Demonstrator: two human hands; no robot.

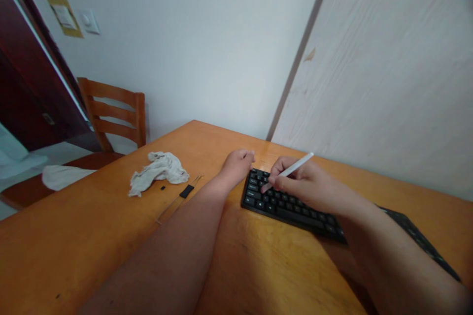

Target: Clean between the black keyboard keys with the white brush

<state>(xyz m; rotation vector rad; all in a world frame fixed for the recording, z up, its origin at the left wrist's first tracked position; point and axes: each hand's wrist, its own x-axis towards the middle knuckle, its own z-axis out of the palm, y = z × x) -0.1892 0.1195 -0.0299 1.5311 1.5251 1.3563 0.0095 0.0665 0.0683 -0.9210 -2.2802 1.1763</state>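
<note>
The right forearm hides part of the one black keyboard [295, 214] lying on the worktop [258, 266]. The right hand [301, 182] has its grip closed round one white stick [297, 165], its pinkish tip at the keys. The left hand [238, 166], curled, is at the keyboard's left corner; its hidden fingertips leave its grip unclear. Left: one cloth [160, 170]. Beyond: one cut-off chair [114, 113], two wall plates [88, 20].

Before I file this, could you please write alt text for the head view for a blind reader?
The right hand holds a white pen-like tool to a black keyboard on a wooden table. The left hand is at the keyboard's far-left corner; a crumpled cloth lies further left.
</note>
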